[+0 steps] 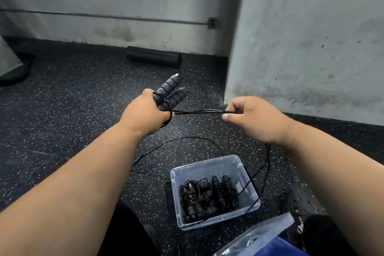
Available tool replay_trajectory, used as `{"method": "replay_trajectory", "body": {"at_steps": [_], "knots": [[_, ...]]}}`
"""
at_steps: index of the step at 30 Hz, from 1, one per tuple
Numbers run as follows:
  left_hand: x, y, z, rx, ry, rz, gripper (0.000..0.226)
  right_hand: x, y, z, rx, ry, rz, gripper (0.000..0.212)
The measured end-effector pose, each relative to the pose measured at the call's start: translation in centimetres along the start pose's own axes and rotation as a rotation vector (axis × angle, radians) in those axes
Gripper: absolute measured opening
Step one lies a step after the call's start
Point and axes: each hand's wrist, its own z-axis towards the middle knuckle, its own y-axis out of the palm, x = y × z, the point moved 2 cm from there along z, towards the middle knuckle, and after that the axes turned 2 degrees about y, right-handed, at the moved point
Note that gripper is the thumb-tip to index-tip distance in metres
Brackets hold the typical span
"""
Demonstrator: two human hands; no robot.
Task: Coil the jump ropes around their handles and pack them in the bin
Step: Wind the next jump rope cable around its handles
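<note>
Below, near right, the clear bin (216, 164) already holds coiled ropes. Left hand (145, 112) grips both handles (171, 93); right hand (253, 118) pinches the taut cord (199, 112) (slack trails floorward). Wrap tight, even turns.

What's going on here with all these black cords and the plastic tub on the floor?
A person is winding a jump rope around its handles. The left hand grips the pair of black foam handles, with a few loops of cord already around them. The right hand pinches the bundled cord stretched between the hands, and the slack trails down to the speckled floor. Below, a clear plastic bin already holds several coiled ropes.
</note>
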Motion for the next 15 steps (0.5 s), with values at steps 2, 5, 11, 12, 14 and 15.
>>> {"method": "replay_trajectory", "body": {"at_steps": [2, 5, 11, 12, 14, 15], "knots": [[0.6, 0.7, -0.1, -0.054, 0.007, 0.031, 0.045, 1.0, 0.8, -0.2, -0.021, 0.023, 0.054, 0.027], [1.8, 1.9, -0.4, -0.138, 0.047, 0.046, 0.046, 1.9, 0.9, 0.1, 0.092, 0.019, 0.025, 0.020], [4.4, 4.1, -1.2, -0.320, 0.184, -0.102, 0.060, 2.7, 0.1, -0.3, 0.184, 0.162, -0.094, 0.029], [4.8, 4.4, -1.4, -0.347, 0.200, -0.152, 0.059, 2.7, 0.3, -0.5, 0.162, 0.162, -0.198, 0.049], [5.7, 5.1, -1.9, -0.392, 0.232, -0.245, 0.059, 2.3, 1.2, -0.8, 0.135, 0.135, -0.285, 0.077], [6.1, 5.5, -2.1, -0.413, 0.246, -0.283, 0.058, 2.1, 1.7, -1.0, 0.125, 0.133, -0.217, 0.086]]}}
